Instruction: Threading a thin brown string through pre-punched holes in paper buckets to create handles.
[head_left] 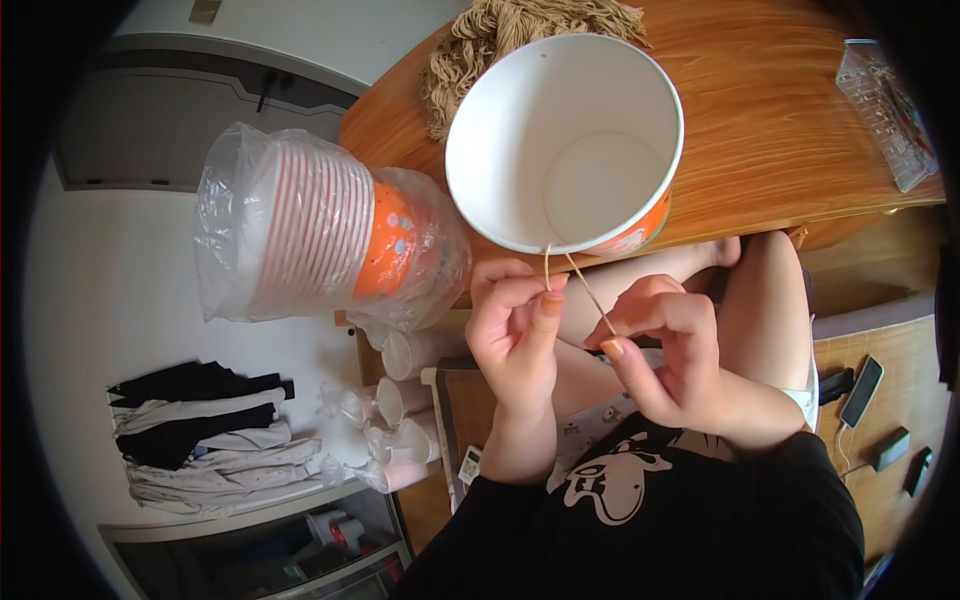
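Note:
A large paper bucket [490,150], white inside and orange-printed outside, stands tilted at the table's near edge with its open mouth toward me. Thin tan twine [592,290] comes off its near rim in two strands. My left hand [518,330] pinches the shorter strand between thumb and fingers just below the rim. The other strand runs slanting down to my right hand [668,345], whose thumb and forefinger are closed on it. How the twine is fixed at the rim is too small to tell.
A bundle of tan twine [520,25] lies behind the bucket on the wooden table [770,120]. Nested paper buckets [320,225] in clear plastic stand to the left. A clear basket [885,120] sits far right. Lower down are bagged containers [405,400], folded clothes [210,430] and a phone [862,390].

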